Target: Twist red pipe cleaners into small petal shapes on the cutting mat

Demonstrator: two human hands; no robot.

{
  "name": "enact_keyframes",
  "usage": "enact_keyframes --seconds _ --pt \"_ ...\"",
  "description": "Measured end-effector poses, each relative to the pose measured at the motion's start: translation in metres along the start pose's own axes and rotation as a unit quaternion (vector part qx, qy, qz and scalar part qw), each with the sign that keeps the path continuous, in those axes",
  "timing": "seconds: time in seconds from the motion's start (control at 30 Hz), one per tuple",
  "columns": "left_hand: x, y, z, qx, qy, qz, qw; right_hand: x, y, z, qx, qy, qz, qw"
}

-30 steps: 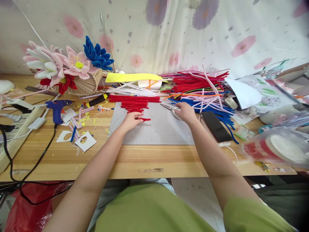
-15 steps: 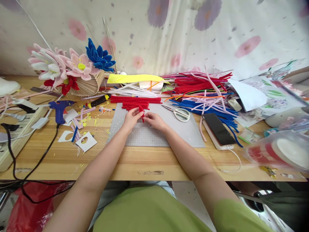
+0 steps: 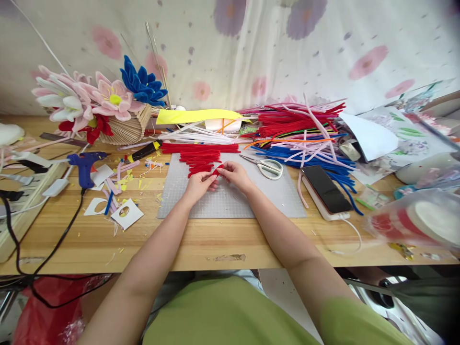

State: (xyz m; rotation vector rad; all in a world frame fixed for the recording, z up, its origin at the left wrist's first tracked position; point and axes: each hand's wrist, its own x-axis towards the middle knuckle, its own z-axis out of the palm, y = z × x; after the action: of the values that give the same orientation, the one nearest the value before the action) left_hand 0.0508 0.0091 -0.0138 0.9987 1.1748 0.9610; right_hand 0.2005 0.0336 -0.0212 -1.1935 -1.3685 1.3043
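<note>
Both hands are close together over the grey mat (image 3: 233, 208), fingertips almost meeting. The left hand (image 3: 201, 187) and the right hand (image 3: 234, 175) look to be pinching a small red piece (image 3: 217, 169) between them. The fingers cover most of it, so I can't make out its shape or which hand has the firmer grip.

Just beyond the hands there's a stack of red strips (image 3: 200, 156), long ones at the far side and shorter ones nearer. The left hand hides part of the nearest short ones, so no idea if it's touching them.

Scissors (image 3: 272, 168) lie just right of the right hand, blades pointing back toward the strips. Further right is a phone (image 3: 325, 189) on a white block (image 3: 325, 213); the phone hides most of the block. Past that, a red and white cup (image 3: 406, 220) is smeary behind clear plastic.

Behind the hands, to the right, blue stems (image 3: 316, 165) and a red bundle (image 3: 298, 120) overlap so much you can't trace single pieces.

Well left of the hands, a blue glue gun (image 3: 85, 167) sits on the worktop (image 3: 158, 244), and the power strip (image 3: 21, 225) beyond it gets cut off by the picture's edge. Can't read the phone's dark screen either.
</note>
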Motion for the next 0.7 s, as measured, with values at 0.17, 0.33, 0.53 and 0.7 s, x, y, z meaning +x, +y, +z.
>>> enact_keyframes --seconds 0.17,0.33,0.53,0.7 --pt "0.001 -0.003 -0.001 0.004 0.004 0.001 1.0 -0.001 0.0 0.007 0.026 0.028 -0.022 0.999" --pt "-0.002 -0.003 -0.002 0.018 -0.008 0.002 1.0 -0.002 0.001 0.012 0.041 -0.029 0.0 0.999" --pt "-0.001 0.005 -0.009 -0.027 -0.029 -0.029 0.999 0.001 0.002 0.021 0.08 0.006 0.004 0.997" --pt "-0.001 0.002 -0.009 -0.01 -0.018 -0.005 1.0 -0.001 0.001 0.024 0.089 0.014 0.006 0.996"
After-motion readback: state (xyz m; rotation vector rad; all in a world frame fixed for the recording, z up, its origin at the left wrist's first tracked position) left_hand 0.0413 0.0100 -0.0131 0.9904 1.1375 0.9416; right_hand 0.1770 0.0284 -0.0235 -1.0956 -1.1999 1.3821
